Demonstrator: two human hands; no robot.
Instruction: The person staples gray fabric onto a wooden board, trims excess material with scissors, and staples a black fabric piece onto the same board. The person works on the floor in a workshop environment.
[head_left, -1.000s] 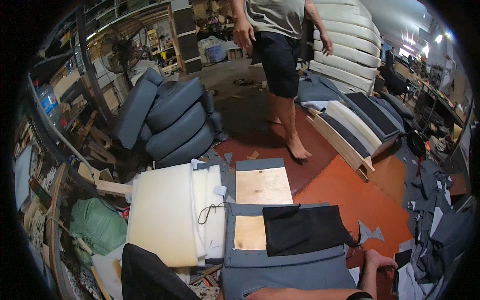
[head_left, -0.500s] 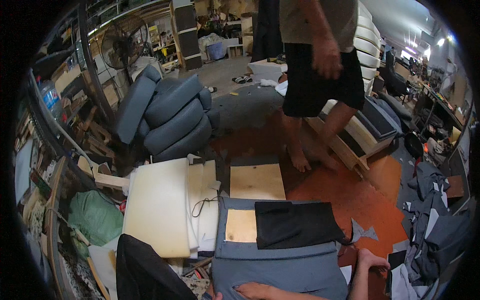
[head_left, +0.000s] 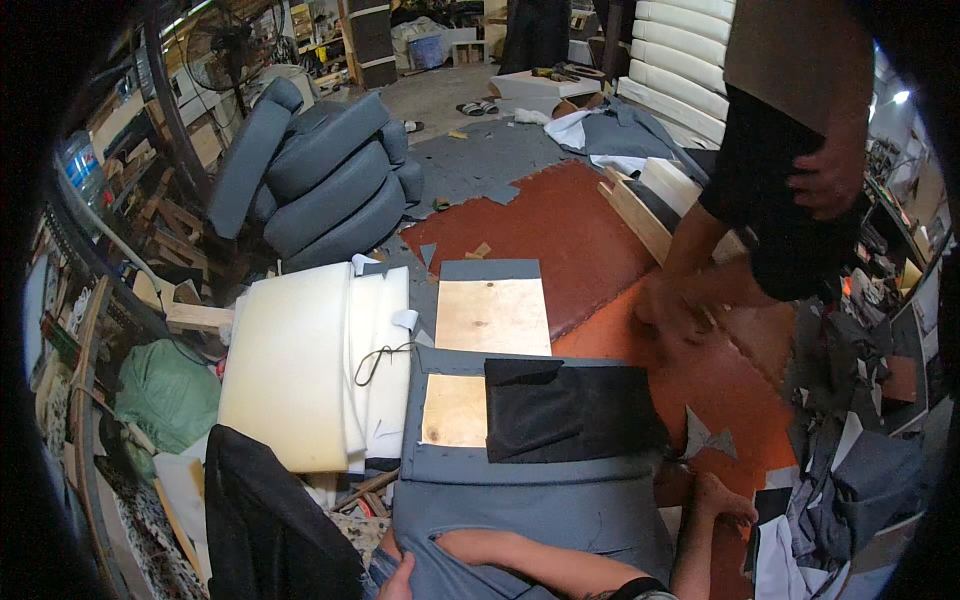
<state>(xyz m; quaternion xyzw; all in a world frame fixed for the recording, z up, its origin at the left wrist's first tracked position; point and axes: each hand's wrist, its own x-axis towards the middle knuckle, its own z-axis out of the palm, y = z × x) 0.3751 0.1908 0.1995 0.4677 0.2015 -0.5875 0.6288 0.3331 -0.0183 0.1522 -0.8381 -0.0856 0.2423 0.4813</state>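
Note:
A grey upholstered panel [head_left: 530, 490] lies before me, with a pale wood board [head_left: 453, 410] and a piece of black cloth [head_left: 570, 410] on it. At its near left edge my left hand [head_left: 397, 572] is closed on the grey fabric, thumb on top. My right hand [head_left: 468, 546] reaches across from the right and lies at a fold in the grey fabric near the left hand. Its fingertips are tucked at the fold, so its grip is hidden.
White foam sheets [head_left: 295, 370] stand left of the panel, near black fabric [head_left: 275, 520] and a green sack [head_left: 170, 395]. Grey cushions [head_left: 330, 190] are piled behind. A person [head_left: 790, 180] walks at right. Fabric scraps [head_left: 860, 480] and my bare foot [head_left: 725, 500] lie right.
The view has tilted and shifted right. The other person has stepped rightward. More of both my hands shows now; my right fingertips have gone from lying on the fabric to its fold.

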